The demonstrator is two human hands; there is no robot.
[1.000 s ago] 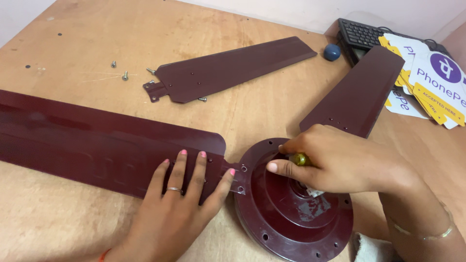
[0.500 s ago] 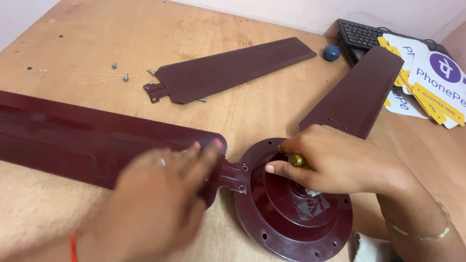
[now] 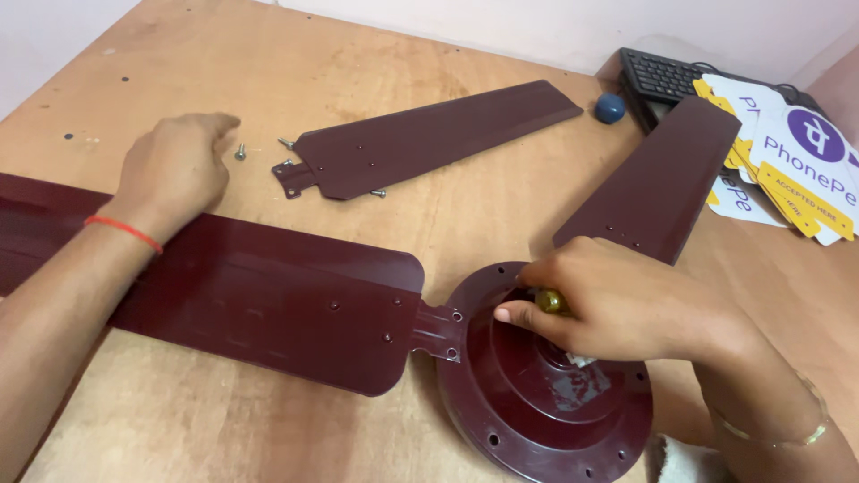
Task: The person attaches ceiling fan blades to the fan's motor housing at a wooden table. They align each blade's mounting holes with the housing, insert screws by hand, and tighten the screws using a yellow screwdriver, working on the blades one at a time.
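Your right hand (image 3: 626, 309) clenches a yellow-handled screwdriver (image 3: 551, 301) over the maroon fan motor hub (image 3: 537, 394), near right on the bench (image 3: 224, 72). Your left hand (image 3: 174, 165), grip loose and empty, reaches to the loose screws (image 3: 240, 153) far left, beside the detached fan blade (image 3: 429, 139).

L hand (image 3: 174, 170) has moved: 1 s ago it lay flat, fingers spread, on the long maroon blade (image 3: 268, 295) near its bracket end, beside the fan hub (image 3: 546, 385). Half a sec ago it was lifted and blurred, mid-travel. Now it is up-left over the worktop (image 3: 224, 54), fingers curled, wrist across the blade's far edge, fingertips just beside the loose screws (image 3: 240, 154). Blade surface near the bracket now uncovered.
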